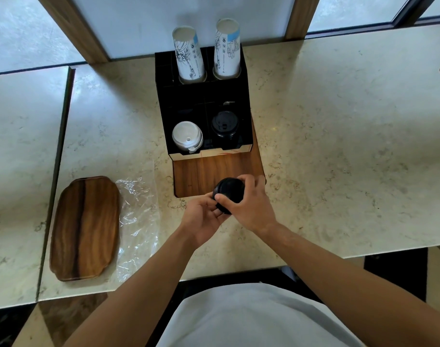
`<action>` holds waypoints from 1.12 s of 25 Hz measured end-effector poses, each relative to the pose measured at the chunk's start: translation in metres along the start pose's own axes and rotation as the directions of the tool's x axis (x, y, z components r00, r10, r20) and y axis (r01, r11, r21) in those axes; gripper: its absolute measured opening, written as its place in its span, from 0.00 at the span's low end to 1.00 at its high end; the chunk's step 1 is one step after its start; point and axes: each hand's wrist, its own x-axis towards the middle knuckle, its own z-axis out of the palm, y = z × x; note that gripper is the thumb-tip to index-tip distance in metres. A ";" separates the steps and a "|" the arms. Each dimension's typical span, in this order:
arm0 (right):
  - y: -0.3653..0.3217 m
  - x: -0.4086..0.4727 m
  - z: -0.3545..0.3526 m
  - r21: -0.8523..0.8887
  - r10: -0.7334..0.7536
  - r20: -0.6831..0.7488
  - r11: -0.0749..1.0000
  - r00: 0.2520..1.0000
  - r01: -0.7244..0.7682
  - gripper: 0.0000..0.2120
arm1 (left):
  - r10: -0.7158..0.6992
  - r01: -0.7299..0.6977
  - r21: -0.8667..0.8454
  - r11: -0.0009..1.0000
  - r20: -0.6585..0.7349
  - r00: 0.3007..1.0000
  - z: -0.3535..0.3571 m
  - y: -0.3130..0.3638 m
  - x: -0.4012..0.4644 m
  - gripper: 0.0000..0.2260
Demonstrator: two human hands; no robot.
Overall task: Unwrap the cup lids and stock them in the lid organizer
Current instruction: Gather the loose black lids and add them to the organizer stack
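Marble-patterned bench (339,146) under frosted windows carries all task items.

**Grip.** Both hands meet just in front of the organizer. The right hand (249,206) curls its fingers and thumb over the top of a stack of black cup lids (229,194). The left hand (203,219) supports the stack from below and the side, fingers bent around its lower edge. Both grips are closed on the stack, which is held above the bench at the near edge of the wooden base board (201,174).

**Step in hand.** No wrap is discernible on the black stack, and a loose clear plastic wrapper (136,216) lies flat on the bench to the left, beside a wooden tray (85,229). Judgement: unwrapping is done and the stocking step is under way.

**Surroundings.** The black lid organizer (201,101) stands on the base board. Its front left compartment holds white lids (187,136); its front right compartment holds black lids (224,125). Two stacks of paper cups (206,51) stand in the rear slots.

**Next move.** Judgement: carry the stack forward and lower it squarely onto the black lids in the front right compartment, keeping it aligned so it does not splay.

**Not determinable.**
- Lid count in the held stack: covered by the hands.
- Any thin film remaining on it: too dark to tell.
- Contents of the middle compartments: in shadow.
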 end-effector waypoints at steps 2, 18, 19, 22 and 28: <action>0.000 -0.001 0.005 -0.038 -0.025 -0.025 0.999 0.999 0.024 0.40 | -0.002 0.004 -0.055 0.998 0.030 1.000 -0.002 -0.001 -0.002 0.22; -0.006 0.021 -0.018 0.563 0.171 0.327 0.755 0.929 -0.337 0.17 | 0.076 -0.072 0.062 0.995 -0.061 0.995 -0.015 0.021 -0.001 0.19; -0.005 0.023 -0.021 0.573 0.159 0.331 0.749 0.930 -0.332 0.16 | 0.077 -0.071 0.095 0.993 -0.056 0.995 -0.014 0.024 -0.001 0.19; -0.007 0.033 -0.029 0.633 0.143 0.313 0.706 0.939 -0.318 0.13 | 0.077 -0.062 0.223 0.973 -0.061 0.995 -0.010 0.034 0.001 0.19; -0.016 0.065 -0.037 0.614 0.159 0.229 0.742 0.960 -0.270 0.09 | 0.182 -0.106 0.333 0.937 -0.204 0.962 0.006 0.061 0.015 0.16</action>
